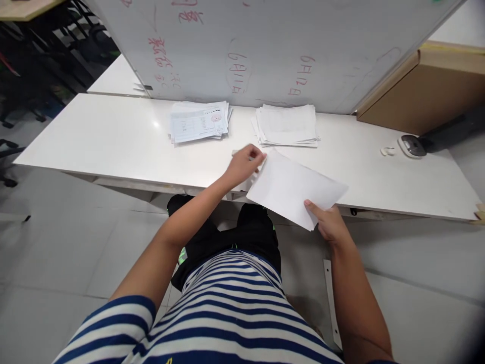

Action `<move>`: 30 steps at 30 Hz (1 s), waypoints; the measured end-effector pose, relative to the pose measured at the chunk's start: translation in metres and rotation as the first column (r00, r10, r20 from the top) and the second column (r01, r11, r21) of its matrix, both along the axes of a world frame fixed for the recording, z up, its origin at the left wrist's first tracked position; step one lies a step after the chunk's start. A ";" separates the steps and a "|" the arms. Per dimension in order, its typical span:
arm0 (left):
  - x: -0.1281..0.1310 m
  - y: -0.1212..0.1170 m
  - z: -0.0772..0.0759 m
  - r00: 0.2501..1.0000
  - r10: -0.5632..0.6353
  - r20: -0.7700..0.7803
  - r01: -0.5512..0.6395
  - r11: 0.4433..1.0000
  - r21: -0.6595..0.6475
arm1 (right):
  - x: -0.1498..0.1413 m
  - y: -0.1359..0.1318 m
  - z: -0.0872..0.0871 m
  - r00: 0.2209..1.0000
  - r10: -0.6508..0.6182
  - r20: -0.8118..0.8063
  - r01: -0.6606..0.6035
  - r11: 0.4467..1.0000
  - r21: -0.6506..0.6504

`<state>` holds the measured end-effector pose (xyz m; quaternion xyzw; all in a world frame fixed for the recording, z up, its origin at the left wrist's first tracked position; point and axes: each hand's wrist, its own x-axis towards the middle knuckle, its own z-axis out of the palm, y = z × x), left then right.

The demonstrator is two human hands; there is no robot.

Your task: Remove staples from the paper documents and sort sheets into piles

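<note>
A thin stack of white paper [293, 184] is tilted over the front edge of the white desk [125, 136]. My right hand [331, 222] grips its near right corner, thumb on top and fingers underneath. At the far left corner of the stack is my left hand [244, 164], its curled fingers pinched together at the paper's edge and slightly blurred. A small pale object [235, 152] lies on the desk, partly covered by my left hand. Just beyond the hands rest a pile of printed forms [199, 124] with a red stamp and a second pile of papers [287, 125].
Behind the piles stands a whiteboard [273, 55] with red handwriting. A cardboard box [424, 93] is at the right back, with a computer mouse [412, 146] and a small white piece [387, 151] in front. Dark chairs [94, 45] are on the far left.
</note>
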<state>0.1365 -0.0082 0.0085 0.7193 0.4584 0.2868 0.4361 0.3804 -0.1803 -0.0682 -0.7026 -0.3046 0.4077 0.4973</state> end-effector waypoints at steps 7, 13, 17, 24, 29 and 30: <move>0.031 0.061 -0.024 0.925 0.203 -0.321 -0.074 0.925 0.372 | 0.007 0.008 0.008 0.983 0.018 -0.181 -0.049 0.985 -0.165; 0.036 0.071 -0.033 0.868 0.124 -0.482 0.004 0.967 0.255 | 0.006 0.030 0.013 0.971 0.073 -0.228 -0.120 0.972 -0.201; 0.032 0.070 -0.031 0.866 0.043 -0.499 0.087 0.968 0.235 | 0.012 0.035 0.013 0.962 0.136 -0.236 -0.190 0.956 -0.224; 0.028 0.069 -0.026 0.863 -0.048 -0.504 0.173 0.963 0.206 | 0.013 0.040 0.014 0.967 0.167 -0.194 -0.209 0.952 -0.224; 0.030 0.069 -0.029 0.846 -0.045 -0.531 0.190 0.956 0.223 | 0.008 0.041 0.019 0.972 0.135 -0.194 -0.181 0.953 -0.243; 0.030 0.069 -0.030 0.839 -0.036 -0.543 0.192 0.953 0.233 | 0.007 0.041 0.020 0.972 0.129 -0.194 -0.176 0.952 -0.249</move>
